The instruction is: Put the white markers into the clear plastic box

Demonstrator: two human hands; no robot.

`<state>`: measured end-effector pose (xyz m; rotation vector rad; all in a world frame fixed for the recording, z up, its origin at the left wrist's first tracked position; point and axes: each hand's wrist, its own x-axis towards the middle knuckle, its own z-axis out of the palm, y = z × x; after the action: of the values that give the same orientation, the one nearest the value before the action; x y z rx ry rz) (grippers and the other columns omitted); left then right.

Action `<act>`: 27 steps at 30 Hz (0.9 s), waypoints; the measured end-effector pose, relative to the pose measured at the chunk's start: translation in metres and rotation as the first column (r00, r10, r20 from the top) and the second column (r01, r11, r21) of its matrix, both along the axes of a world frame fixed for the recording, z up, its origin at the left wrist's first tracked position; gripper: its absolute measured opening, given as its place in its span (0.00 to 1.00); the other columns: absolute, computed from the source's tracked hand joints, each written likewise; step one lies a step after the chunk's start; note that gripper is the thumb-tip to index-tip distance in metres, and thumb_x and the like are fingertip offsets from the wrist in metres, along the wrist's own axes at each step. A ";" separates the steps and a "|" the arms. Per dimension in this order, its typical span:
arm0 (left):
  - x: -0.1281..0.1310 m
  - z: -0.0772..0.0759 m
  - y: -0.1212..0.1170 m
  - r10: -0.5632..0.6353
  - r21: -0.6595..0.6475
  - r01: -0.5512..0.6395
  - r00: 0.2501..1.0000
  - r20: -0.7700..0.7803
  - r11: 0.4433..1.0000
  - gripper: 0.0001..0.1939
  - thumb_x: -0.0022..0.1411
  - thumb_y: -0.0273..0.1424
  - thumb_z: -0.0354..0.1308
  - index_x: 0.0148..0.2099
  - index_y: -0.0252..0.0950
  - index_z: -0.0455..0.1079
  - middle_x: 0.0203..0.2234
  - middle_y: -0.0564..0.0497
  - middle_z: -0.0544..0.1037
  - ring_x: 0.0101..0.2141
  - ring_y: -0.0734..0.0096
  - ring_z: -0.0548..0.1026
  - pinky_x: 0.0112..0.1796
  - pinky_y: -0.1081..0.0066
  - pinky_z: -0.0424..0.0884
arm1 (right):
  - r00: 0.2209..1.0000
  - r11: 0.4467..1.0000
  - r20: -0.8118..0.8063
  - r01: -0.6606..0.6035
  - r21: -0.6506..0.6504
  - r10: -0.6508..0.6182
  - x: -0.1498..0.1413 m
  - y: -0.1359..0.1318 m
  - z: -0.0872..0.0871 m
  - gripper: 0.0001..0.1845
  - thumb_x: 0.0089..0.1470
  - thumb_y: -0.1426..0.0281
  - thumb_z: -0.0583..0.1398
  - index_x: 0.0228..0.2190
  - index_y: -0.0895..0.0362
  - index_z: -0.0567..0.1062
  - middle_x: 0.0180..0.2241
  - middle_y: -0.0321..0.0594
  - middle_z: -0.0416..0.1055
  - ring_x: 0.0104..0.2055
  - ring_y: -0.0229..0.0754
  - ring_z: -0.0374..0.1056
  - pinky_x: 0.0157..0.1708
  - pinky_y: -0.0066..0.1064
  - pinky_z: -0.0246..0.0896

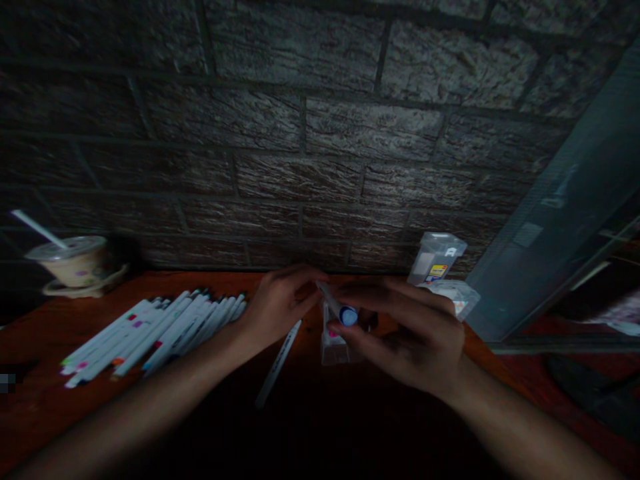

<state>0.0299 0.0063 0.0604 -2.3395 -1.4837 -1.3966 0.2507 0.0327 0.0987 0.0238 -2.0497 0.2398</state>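
Observation:
A white marker point(331, 299) with a blue end points toward me, tilted, above the table. My right hand point(410, 327) is closed on it, thumb below and fingers above the blue end. The fingers of my left hand point(280, 303) close around the marker's far end; their tips are partly hidden. Just beneath both hands stands a clear plastic case point(341, 353) with something pink inside, largely covered by my right hand. Another white marker point(277, 367) lies alone on the table below my left hand.
Many white markers with coloured ends lie in a pile point(155, 333) on the wooden table point(30, 413). A lidded cup point(75, 263) with a straw stands at the far left. Clear plastic containers point(437, 260) are at the back right. A brick wall point(300, 167) rises behind.

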 end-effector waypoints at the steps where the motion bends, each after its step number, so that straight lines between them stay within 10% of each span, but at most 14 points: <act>1: 0.000 0.000 0.000 -0.002 -0.001 0.002 1.000 0.000 1.000 0.11 0.64 0.23 0.59 0.46 0.39 0.79 0.39 0.49 0.86 0.38 0.64 0.84 0.39 0.67 0.78 | 1.000 1.000 0.002 0.002 -0.004 -0.002 0.000 0.000 0.000 0.16 0.56 0.75 0.71 0.47 0.57 0.80 0.40 0.44 0.83 0.32 0.39 0.78 0.31 0.28 0.77; 16: -0.002 -0.004 0.003 -0.007 -0.009 0.007 1.000 -0.016 1.000 0.11 0.68 0.26 0.58 0.50 0.39 0.78 0.41 0.48 0.86 0.41 0.64 0.84 0.43 0.64 0.79 | 0.997 0.997 -0.011 0.081 -0.002 -0.081 0.002 0.003 0.005 0.16 0.55 0.73 0.72 0.46 0.55 0.81 0.35 0.40 0.83 0.27 0.39 0.75 0.27 0.29 0.74; 27: 0.000 -0.007 0.001 0.072 0.007 -0.072 0.994 -0.080 0.997 0.08 0.73 0.33 0.59 0.51 0.39 0.75 0.38 0.51 0.84 0.36 0.68 0.82 0.38 0.69 0.75 | 0.950 0.900 -0.182 0.163 -0.403 -0.253 0.006 0.025 0.013 0.11 0.54 0.68 0.73 0.40 0.53 0.82 0.26 0.33 0.77 0.17 0.34 0.68 0.13 0.24 0.61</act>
<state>0.0301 0.0073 0.0537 -2.2863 -1.5259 -1.2725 0.2570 0.0577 0.1117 -0.3948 -1.7267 0.4780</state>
